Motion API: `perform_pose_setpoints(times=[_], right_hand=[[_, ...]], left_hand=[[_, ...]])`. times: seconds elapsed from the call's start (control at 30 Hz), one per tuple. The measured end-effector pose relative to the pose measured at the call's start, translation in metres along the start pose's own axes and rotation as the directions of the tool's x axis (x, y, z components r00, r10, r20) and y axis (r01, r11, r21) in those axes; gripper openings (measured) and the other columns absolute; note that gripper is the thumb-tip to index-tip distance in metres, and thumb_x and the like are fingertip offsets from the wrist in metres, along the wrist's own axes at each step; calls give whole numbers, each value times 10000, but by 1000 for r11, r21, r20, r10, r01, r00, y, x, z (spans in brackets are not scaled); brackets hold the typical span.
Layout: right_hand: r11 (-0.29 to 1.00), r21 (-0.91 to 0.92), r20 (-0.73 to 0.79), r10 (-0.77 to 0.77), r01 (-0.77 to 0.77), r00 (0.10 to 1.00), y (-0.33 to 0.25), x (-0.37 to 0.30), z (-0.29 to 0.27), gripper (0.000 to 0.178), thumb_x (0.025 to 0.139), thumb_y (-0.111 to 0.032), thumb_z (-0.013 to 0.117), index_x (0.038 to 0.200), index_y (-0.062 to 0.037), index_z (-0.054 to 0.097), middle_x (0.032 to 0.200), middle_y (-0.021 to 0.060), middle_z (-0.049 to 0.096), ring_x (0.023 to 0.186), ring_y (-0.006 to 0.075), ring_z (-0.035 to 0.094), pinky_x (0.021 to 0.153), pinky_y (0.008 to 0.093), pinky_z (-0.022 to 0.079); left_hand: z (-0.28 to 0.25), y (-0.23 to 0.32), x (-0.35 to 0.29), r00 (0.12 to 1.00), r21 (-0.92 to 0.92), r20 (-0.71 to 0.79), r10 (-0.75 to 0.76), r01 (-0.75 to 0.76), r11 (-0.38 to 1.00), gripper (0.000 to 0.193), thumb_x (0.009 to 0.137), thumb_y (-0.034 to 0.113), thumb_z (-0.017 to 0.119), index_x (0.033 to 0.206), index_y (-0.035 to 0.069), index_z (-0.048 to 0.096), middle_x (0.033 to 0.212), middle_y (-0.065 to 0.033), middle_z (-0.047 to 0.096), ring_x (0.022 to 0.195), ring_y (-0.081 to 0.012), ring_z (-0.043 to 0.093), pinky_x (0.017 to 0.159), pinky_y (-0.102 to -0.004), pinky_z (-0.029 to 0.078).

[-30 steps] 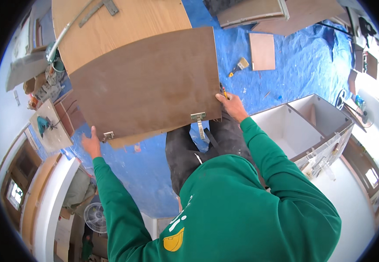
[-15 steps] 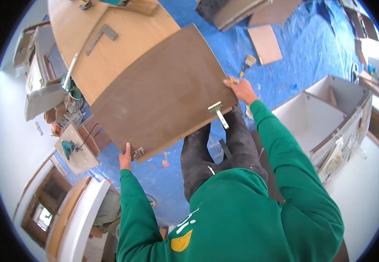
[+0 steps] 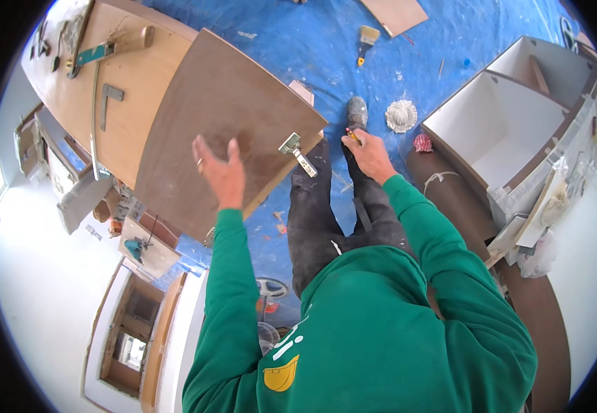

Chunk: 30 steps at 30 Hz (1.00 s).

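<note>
A brown door panel (image 3: 209, 89) with one curved edge lies in front of me, on top of a light wooden board (image 3: 123, 76). Over the panel's face my left hand (image 3: 221, 172) is open, fingers spread, holding nothing; whether it touches the surface I cannot tell. My right hand (image 3: 371, 155) is closed around a small yellow and red pencil (image 3: 353, 135), off the panel's right side and above my leg. A metal cabinet hinge (image 3: 298, 154) sits at the panel's near right edge. Another hinge (image 3: 209, 237) shows partly at its near left corner, beyond my left sleeve.
On the board rest a metal square (image 3: 110, 104) and a teal-handled tool (image 3: 92, 55). Blue sheeting (image 3: 291, 41) covers the floor, with a paintbrush (image 3: 366, 43) and a whitish crumpled disc (image 3: 401, 116) on it. At right stands an open cabinet box (image 3: 494, 113) beside a brown roll (image 3: 443, 186).
My left hand has let go of the panel's near left corner and moved over its face. My right hand has come away from the panel's right edge, still with the pencil. The view has shifted.
</note>
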State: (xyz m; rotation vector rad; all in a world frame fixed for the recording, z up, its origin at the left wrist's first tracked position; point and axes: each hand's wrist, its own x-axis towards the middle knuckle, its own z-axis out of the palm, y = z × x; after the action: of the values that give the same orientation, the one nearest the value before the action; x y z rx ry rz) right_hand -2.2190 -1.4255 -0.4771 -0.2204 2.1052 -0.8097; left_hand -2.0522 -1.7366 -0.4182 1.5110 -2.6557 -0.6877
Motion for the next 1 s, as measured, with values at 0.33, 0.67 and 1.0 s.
perform_pose_setpoints(times=[0.33, 0.67, 1.0], right_hand=[[974, -142, -81, 164, -174, 983, 144, -53, -47, 454, 1032, -423, 685, 1177, 7, 686, 1006, 325, 724, 981, 520, 691, 854, 593, 525], [996, 58, 4, 67, -67, 998, 125, -28, -31, 153, 1037, -175, 662, 1058, -39, 730, 968, 286, 712, 925, 508, 690, 760, 582, 531], [997, 44, -14, 60, -59, 998, 133, -45, 7, 208, 1032, -232, 656, 1086, -48, 738, 925, 298, 725, 915, 531, 703, 798, 607, 551]], left_hand=[[108, 61, 40, 990, 307, -67, 124, -98, 947, 832, 1113, 592, 426, 1733, 71, 235, 1783, -301, 146, 1662, -486, 87, 1324, -646, 110], [116, 66, 43, 989, 366, -89, 119, -79, 927, 765, 1119, 534, 438, 1733, 109, 269, 1791, -259, 177, 1662, -452, 139, 1334, -604, 148], [100, 66, 36, 988, 456, -87, 126, -73, 887, 707, 1120, 429, 473, 1720, 94, 308, 1781, -249, 226, 1650, -450, 191, 1318, -594, 194]])
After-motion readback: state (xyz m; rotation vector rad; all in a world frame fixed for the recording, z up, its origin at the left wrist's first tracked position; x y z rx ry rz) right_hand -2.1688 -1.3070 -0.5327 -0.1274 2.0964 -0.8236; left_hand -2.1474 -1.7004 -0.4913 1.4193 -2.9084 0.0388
